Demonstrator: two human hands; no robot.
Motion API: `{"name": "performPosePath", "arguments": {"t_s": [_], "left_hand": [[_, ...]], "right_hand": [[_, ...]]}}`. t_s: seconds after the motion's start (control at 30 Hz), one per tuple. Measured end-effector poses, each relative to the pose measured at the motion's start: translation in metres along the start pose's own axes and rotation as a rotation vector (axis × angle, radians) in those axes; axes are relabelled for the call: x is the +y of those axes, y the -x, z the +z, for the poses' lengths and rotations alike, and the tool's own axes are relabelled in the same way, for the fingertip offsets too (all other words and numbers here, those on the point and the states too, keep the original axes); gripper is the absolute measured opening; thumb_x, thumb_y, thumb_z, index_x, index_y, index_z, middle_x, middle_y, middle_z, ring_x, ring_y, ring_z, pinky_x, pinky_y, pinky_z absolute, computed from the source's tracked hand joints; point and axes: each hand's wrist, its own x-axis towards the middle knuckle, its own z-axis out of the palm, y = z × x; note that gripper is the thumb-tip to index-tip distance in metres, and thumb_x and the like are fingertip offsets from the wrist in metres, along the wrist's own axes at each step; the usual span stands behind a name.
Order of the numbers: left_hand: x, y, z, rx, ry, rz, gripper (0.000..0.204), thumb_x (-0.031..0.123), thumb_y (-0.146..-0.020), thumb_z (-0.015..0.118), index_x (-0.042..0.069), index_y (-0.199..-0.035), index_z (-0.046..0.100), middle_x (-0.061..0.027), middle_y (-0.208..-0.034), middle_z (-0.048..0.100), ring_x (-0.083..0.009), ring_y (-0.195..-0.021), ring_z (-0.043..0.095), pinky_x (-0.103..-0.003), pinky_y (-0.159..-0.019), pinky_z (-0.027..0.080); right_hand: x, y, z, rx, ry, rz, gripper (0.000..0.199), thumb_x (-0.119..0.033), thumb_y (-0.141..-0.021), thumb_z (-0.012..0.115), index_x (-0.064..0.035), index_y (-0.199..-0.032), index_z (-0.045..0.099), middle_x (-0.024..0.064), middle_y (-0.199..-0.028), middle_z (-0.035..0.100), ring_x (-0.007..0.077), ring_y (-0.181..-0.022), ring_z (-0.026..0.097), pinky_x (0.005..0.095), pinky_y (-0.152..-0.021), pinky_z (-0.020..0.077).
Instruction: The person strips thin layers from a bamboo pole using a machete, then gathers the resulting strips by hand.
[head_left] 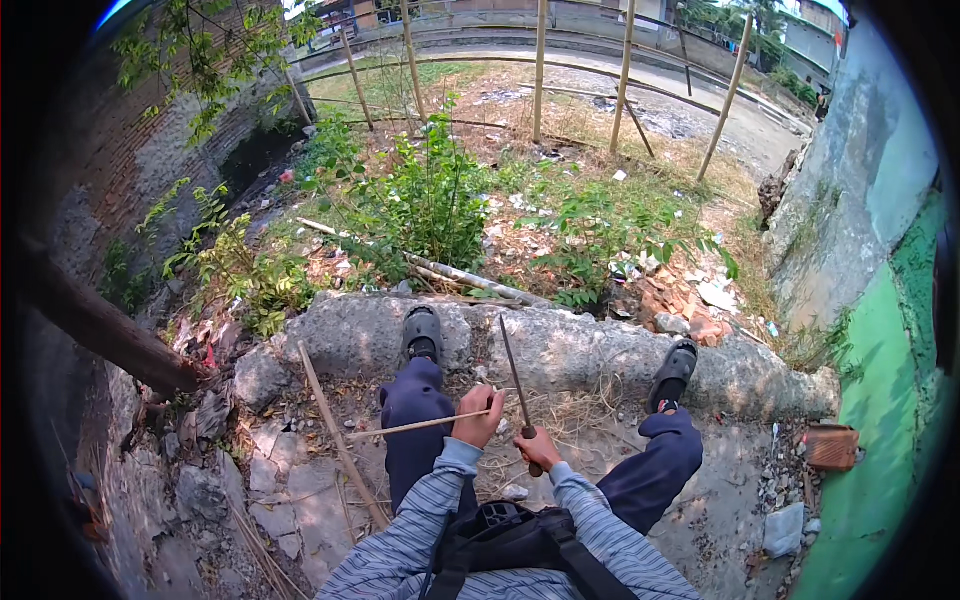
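My left hand (478, 417) is closed on a thin pale bamboo strip (400, 428), which sticks out to the left across my left shin. Close beside it, my right hand (540, 448) grips the handle of a knife (514, 368) with a long, narrow, dark blade pointing up and away from me. The blade stands a little to the right of the strip's near end, apart from it as far as I can tell. A longer bamboo piece (335, 425) slants from the ground by my left leg toward the low wall.
My feet rest on a low rough concrete wall (570, 352). Thin shavings (570, 420) litter the ground between my legs. Beyond grow leafy shrubs (430, 200) before a bamboo-pole fence (540, 70). A reddish brick (832, 447) lies by the green wall (880, 400); a trunk (110, 325) leans at left.
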Motion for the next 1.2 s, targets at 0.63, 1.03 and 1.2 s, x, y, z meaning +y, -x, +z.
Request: {"name": "performPosePath", "arguments": {"t_s": [0.63,1.03,1.2], "left_hand": [[-0.018,0.024,-0.004,-0.022,0.377,-0.238,0.013,0.009,-0.095,0.047,0.002,-0.105,0.05,-0.0086,-0.074,0.06,-0.0207,-0.064,0.059,-0.036,-0.059,0.047],[0.049,0.034,-0.008,-0.078,1.089,-0.379,0.004,0.01,-0.101,0.045,0.01,-0.103,0.042,0.0012,-0.071,0.04,-0.007,-0.06,0.038,-0.024,-0.054,0.033],[0.054,0.038,-0.009,-0.133,1.165,-0.429,0.004,0.01,-0.099,0.046,0.012,-0.096,0.043,0.002,-0.07,0.037,-0.0081,-0.059,0.037,-0.025,-0.054,0.034]], "right_hand": [[-0.054,0.041,0.004,0.127,0.314,-0.261,0.035,-0.029,-0.09,0.07,-0.0028,-0.068,0.06,0.0014,-0.055,0.054,0.0114,-0.048,0.05,0.0323,-0.046,0.0372],[-0.124,0.079,-0.03,0.277,0.487,-0.641,0.024,-0.022,-0.08,0.069,0.0006,-0.081,0.062,0.0151,-0.06,0.058,0.0273,-0.053,0.059,0.0399,-0.056,0.0448],[-0.118,0.075,-0.04,0.287,0.526,-0.64,0.025,-0.023,-0.077,0.069,-0.0002,-0.086,0.067,0.0161,-0.063,0.061,0.0308,-0.056,0.063,0.0412,-0.057,0.0468]]}}
